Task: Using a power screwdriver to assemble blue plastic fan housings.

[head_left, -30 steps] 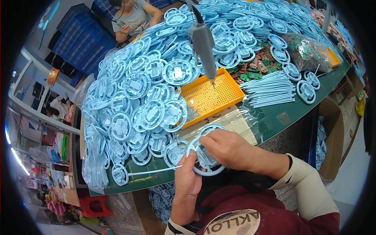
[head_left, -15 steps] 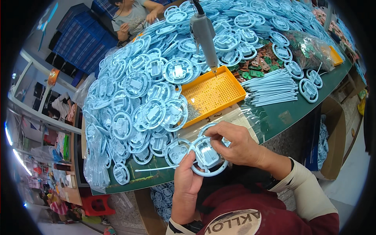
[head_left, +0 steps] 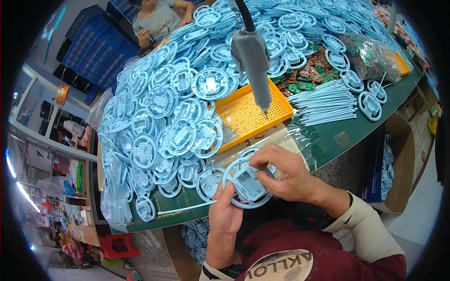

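Between my two hands is a light blue round plastic housing (head_left: pixel 248 186) with an outer ring and a rectangular recess facing up. My left hand (head_left: pixel 225 210) grips its left rim, thumb on top. The fingers of my right hand (head_left: pixel 285 172) are pinched at the upper right of the ring; whether they also hold something small cannot be seen. A thin light blue rod (head_left: pixel 185 208) runs leftward from beside my left hand. Another round blue part (head_left: pixel 209 182) lies just beyond that hand. Over the yellow perforated tray (head_left: pixel 280 105) hangs a grey electric screwdriver (head_left: pixel 253 65), tip down.
A large heap of blue round parts (head_left: pixel 159 103) covers the left and back of the green table (head_left: pixel 337 140). Blue rods (head_left: pixel 323 103) lie bundled at right, near green and brown circuit boards (head_left: pixel 311 75). Small screws (head_left: pixel 228 133) sit in the tray. A person (head_left: pixel 157 21) sits across.
The hanging screwdriver has swung toward me and slightly right, its tip now lower over the tray. The housing has tilted a little in my hands, which stay in nearly the same place.
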### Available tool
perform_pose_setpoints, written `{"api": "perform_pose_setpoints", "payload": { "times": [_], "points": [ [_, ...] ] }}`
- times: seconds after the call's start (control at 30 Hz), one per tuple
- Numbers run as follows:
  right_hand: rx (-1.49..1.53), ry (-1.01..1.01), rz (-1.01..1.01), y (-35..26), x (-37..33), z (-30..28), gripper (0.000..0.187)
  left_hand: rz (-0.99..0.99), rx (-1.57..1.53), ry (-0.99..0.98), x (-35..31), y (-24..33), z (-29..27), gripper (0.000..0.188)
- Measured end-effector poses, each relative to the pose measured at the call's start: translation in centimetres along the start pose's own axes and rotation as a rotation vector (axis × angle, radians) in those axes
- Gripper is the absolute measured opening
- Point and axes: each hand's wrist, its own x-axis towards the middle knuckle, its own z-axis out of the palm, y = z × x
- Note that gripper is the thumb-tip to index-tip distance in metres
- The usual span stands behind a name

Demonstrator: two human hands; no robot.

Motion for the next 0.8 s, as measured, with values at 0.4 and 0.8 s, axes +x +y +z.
{"api": "perform_pose_setpoints", "payload": {
  "times": [0.4,0.8],
  "points": [
    [0.082,0.040,0.001,0.0,-1.0,0.0,0.027,0.114,0.120,-0.052,-1.0,-0.4,-0.6,0.034],
    [0.072,-0.035,0.080,-0.1,-0.7,0.6,0.024,0.104,0.037,0.087,-1.1,-0.2,-1.0,0.029]
  ]
}}
